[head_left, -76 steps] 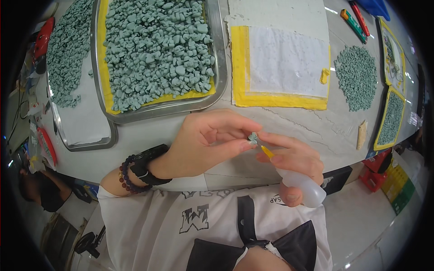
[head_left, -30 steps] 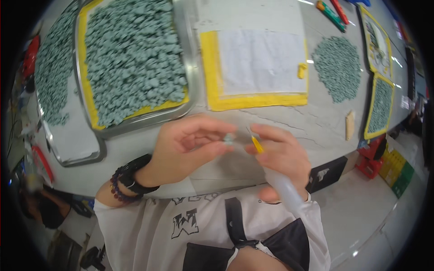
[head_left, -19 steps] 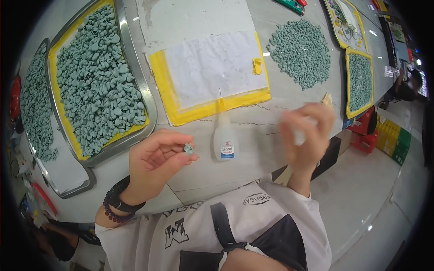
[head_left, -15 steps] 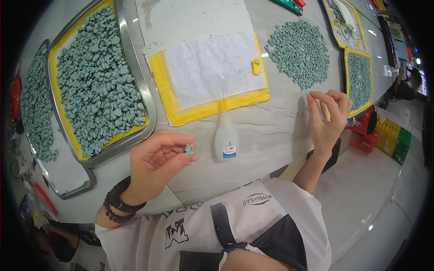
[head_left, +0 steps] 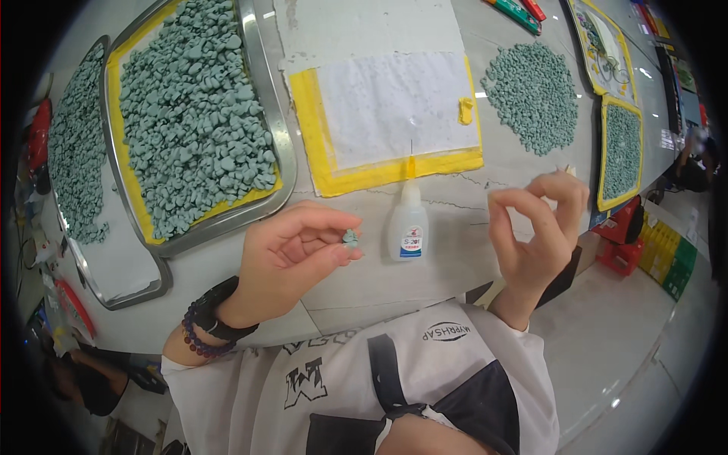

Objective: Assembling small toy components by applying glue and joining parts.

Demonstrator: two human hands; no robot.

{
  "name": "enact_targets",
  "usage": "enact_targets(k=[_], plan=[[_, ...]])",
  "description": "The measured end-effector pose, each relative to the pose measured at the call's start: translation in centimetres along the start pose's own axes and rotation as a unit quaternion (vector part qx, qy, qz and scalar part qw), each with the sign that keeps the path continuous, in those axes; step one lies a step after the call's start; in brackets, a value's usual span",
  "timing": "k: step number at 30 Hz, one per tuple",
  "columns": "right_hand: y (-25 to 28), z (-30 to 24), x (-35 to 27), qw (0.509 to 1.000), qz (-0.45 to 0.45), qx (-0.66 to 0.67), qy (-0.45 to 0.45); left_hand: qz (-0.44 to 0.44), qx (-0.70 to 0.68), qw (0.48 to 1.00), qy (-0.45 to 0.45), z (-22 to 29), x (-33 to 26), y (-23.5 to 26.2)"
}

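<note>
Between the thumb and fingers of my left hand [head_left: 292,246] is a small grey-green piece [head_left: 350,239], shaped like a tiny cluster of petals. My right hand [head_left: 538,227] is raised to the right, thumb and index fingertips meeting in a pinch; anything tiny between them is too small to make out. A tan stick [head_left: 569,170] is tucked among its other fingers, its end showing past the knuckles. Between my hands a white glue bottle [head_left: 410,220] with a yellow nozzle and fine needle tip lies pointing away from me, touched by neither hand.
Beyond the bottle lies a yellow-edged white board [head_left: 398,106]. A metal-rimmed tray [head_left: 284,163] of grey-green pieces stands left, another tray [head_left: 136,284] farther left. A pile of smaller pieces [head_left: 531,98] lies right, near a yellow-edged tray [head_left: 603,186]. Green and red tools [head_left: 519,15] lie behind.
My right hand has moved left and lower, away from the pile of small pieces toward the bottle. My left hand still holds the grey-green piece. The whole view has shifted slightly.
</note>
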State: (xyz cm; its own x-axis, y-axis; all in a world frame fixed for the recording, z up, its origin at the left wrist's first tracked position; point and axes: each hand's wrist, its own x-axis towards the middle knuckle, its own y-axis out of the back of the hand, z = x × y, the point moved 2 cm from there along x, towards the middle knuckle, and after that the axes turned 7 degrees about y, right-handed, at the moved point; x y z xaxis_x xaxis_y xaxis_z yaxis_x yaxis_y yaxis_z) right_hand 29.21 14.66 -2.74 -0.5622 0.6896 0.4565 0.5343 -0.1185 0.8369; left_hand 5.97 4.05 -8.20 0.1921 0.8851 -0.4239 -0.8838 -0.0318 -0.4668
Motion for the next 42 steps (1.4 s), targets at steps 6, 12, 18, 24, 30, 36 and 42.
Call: enact_targets(k=[6, 12, 18, 24, 30, 36, 42], plan=[[0.1, 5.0, -1.8, 0.994, 0.013, -0.043, -0.096, -0.001, -0.002, 1.0, -0.001, 0.1, -0.4, 0.0], [0.2, 3.9, -2.1, 0.994, -0.085, -0.016, -0.062, 0.022, 0.02, 0.999, 0.014, 0.2, -0.2, -0.1], [-0.7, 2.8, -1.3, 0.992, -0.124, 0.0, -0.017, 0.033, 0.035, 0.999, 0.006, 0.1, -0.1, 0.0], [-1.1, 3.3, -1.7, 0.99, -0.136, 0.019, -0.023, 0.002, -0.002, 1.0, 0.015, 0.1, -0.2, 0.1], [-1.4, 1.9, -1.4, 0.988, -0.128, 0.072, -0.037, 0.017, 0.027, 0.999, -0.009, 0.0, -0.2, 0.1], [-3.3, -4.9, 0.3, 0.955, -0.114, 0.274, -0.004, 0.006, 0.01, 1.0, 0.002, 0.0, -0.4, 0.2], [-4.4, -6.1, 0.4, 0.947, -0.129, 0.295, 0.011, -0.018, -0.016, 0.999, -0.026, -0.2, -0.3, 0.2]])
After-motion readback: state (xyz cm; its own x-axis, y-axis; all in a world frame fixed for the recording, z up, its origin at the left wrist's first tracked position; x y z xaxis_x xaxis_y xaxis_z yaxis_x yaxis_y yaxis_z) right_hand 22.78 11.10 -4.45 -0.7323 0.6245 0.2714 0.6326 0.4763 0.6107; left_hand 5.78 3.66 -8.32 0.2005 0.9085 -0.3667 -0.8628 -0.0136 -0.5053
